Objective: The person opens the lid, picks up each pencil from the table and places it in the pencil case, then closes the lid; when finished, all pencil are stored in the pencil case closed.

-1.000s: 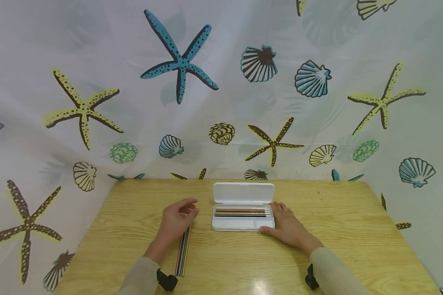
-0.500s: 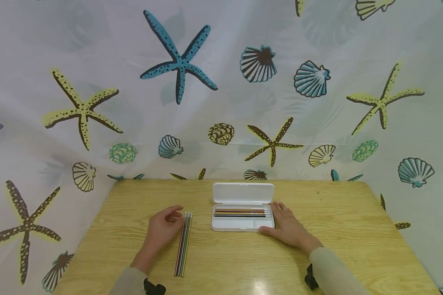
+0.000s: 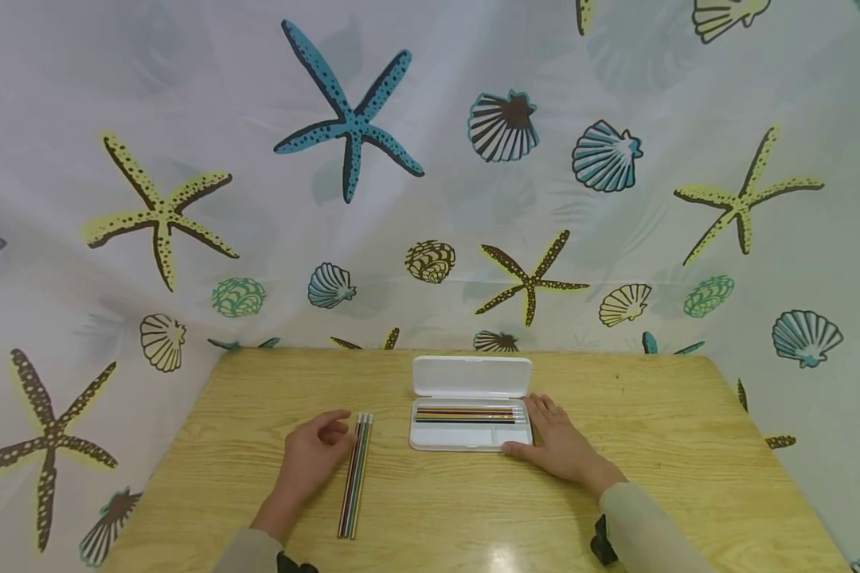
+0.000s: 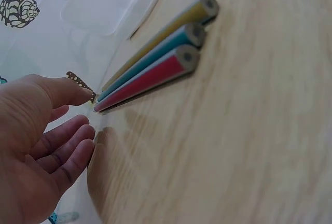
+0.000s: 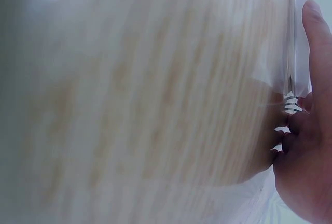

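White cloth with blue, yellow, brown and green starfish and seashells hangs behind a shiny, light-brown wooden table. On the left, the left hand has a loose grip: its fingers are softly bent and it holds nothing. It is just left of three long, striped pencils, red, blue-green and yellow with silvery edges, close to their far ends. I cannot tell if a fingertip touches them. They lie side by side on the table, running from near to far, and their near ends are flat.

On the right, the right hand lies flat with straight fingers. It rests at the right edge of a white plastic pencil case, with the thumb on the near right corner. The case is right of the three pencils, apart from them. Its smooth white lid stands up on the far side. Thin red, yellow and black pencils lie in the far part, with pale ends to the right. Pale beige sleeves cover both arms.
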The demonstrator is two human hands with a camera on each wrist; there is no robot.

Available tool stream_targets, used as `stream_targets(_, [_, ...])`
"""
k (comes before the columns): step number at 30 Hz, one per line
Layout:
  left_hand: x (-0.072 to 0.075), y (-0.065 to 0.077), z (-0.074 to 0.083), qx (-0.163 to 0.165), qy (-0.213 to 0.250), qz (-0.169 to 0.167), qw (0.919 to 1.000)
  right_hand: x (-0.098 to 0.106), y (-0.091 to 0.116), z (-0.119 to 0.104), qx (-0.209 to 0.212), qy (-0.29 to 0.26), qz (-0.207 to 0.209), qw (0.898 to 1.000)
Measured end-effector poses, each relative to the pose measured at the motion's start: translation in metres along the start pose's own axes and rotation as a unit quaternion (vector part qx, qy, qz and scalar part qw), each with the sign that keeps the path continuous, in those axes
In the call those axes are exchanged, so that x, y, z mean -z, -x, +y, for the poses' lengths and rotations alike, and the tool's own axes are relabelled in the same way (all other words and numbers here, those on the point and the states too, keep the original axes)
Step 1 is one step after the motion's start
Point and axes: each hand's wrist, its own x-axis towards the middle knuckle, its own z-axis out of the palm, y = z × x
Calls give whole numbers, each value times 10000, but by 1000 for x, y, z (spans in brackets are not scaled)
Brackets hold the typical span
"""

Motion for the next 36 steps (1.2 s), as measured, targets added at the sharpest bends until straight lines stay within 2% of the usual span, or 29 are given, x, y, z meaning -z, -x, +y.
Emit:
stream_targets(15, [-4, -1, 0, -15, -212, -41, 9998, -1, -1, 0, 1, 47, -3, 10000])
stream_targets(25, [-5, -3, 1, 2, -504, 245, 9984, -1, 1, 2, 78, 29, 74, 9999])
stream_targets(36, [-7, -6, -1, -276, -733, 471, 9958, 1, 3, -1, 45, 4, 37, 10000])
